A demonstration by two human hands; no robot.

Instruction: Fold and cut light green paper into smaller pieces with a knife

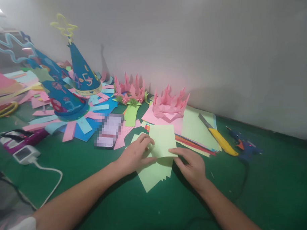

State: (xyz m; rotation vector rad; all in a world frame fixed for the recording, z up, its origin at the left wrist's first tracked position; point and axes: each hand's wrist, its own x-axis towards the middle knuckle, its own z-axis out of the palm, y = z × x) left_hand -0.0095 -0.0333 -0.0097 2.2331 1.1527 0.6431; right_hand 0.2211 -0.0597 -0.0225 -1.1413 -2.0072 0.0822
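Between my two hands is a light green sheet of paper (164,137), raised a little over several loose light green sheets (150,178) on the table. My left hand (137,151) grips its left side, thumb below and curled fingers above. At its lower right corner, my right hand (190,163) pinches the paper between thumb and forefinger. Just behind the sheet stands a pink paper crown (169,103) on pink and green paper. A yellow-handled utility knife (218,135) lies to the right, blade toward the wall.
Blue cone hats (84,72), paper strips and a second pink crown (130,90) fill the back left. A phone (109,131) lies left of my hands. A purple power strip with a white charger (26,154) is at left, a blue glue gun (246,145) at right.
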